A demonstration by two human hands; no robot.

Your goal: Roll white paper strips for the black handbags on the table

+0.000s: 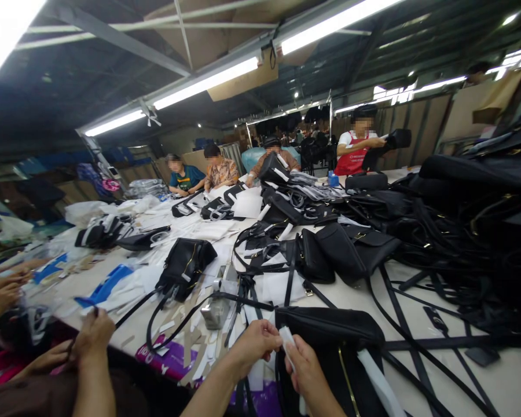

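My left hand [254,343] and my right hand [306,362] meet at the bottom centre, both pinching a small white strip [287,337] between the fingertips. Right behind them lies a black handbag [330,327] with a gold zipper line and a white strip [375,379] across it. Black straps [421,341] trail from it over the table [356,295].
A co-worker's hands [91,336] work at the lower left. A tape dispenser [217,310] sits just left of my hands. More black bags [184,263] and a big heap of bags and straps [473,231] fill the right. Several people sit or stand at the far end.
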